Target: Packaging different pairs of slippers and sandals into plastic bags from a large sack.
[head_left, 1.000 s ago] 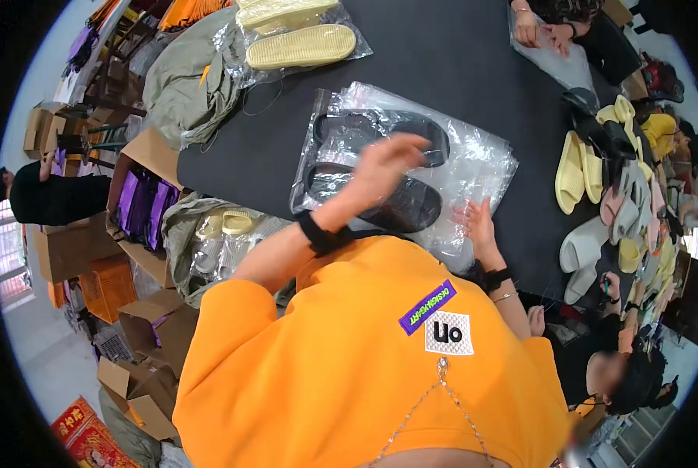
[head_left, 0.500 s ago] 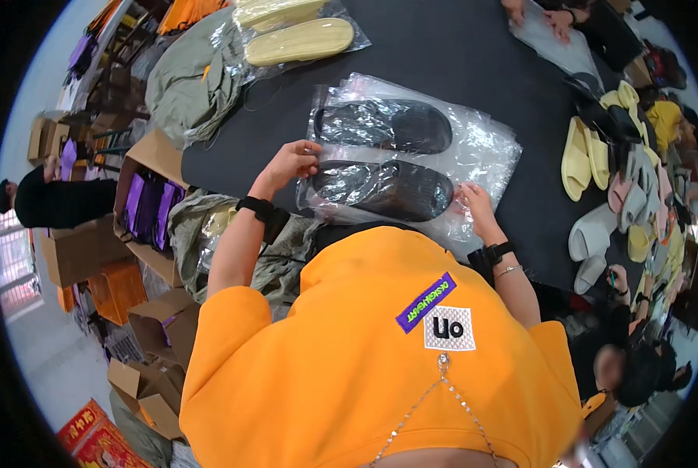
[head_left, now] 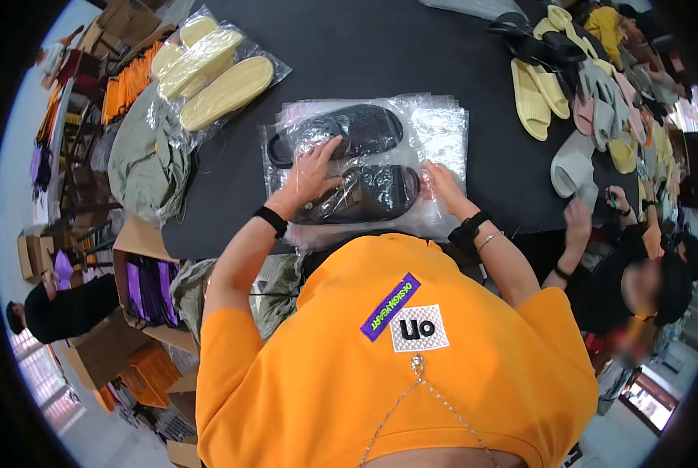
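A pair of black slippers lies side by side in a clear plastic bag (head_left: pixel 413 148), on top of a stack of flat clear bags (head_left: pixel 446 125) at the table's near edge. My left hand (head_left: pixel 314 173) rests on the bag, fingers stretched over the inner edges of the far slipper (head_left: pixel 372 129) and near slipper (head_left: pixel 372 195). At the right end of the near slipper, the fingertips of my right hand (head_left: pixel 441 187) close on the bag's edge.
Bagged yellow slippers (head_left: pixel 228 93) lie on the dark table (head_left: pixel 325 47) at far left, beside grey-green cloth (head_left: pixel 150 156). Loose slippers (head_left: pixel 575 164) crowd the right side. A carton (head_left: pixel 142 234) with purple bags stands at left. At right a co-worker's hand (head_left: pixel 577 222) is raised.
My left hand has shifted from the bag's left edge onto the slippers. My right hand stays by the bag's right side. The view has turned, and a co-worker's hand now shows at right.
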The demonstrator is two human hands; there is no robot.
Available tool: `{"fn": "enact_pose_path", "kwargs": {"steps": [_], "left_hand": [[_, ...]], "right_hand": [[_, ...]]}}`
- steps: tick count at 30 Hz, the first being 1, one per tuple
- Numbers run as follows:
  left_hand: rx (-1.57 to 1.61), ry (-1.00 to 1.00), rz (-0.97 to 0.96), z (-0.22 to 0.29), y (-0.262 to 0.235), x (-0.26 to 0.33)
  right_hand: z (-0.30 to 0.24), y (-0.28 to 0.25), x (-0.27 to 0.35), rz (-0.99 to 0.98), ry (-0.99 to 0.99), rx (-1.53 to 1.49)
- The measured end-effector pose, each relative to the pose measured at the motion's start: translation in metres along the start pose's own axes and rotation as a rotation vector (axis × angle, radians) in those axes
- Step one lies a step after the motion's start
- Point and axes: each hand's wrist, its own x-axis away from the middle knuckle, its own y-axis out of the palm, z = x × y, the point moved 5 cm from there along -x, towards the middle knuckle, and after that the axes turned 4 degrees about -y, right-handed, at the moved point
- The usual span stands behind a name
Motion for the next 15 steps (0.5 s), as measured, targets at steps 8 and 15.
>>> {"fn": "enact_pose_path", "kwargs": {"steps": [8,15], "left_hand": [[-0.139,0.074,0.325,0.021,0.034,-0.006],[-0.012,0.141,0.284,0.048,0.028,-0.014]], "right_hand": [[0.014,-0.019,-0.01,0.098,-0.127,0.157],[-0.011,-0.046,0.027,0.172,-0.05,0.18]]}}
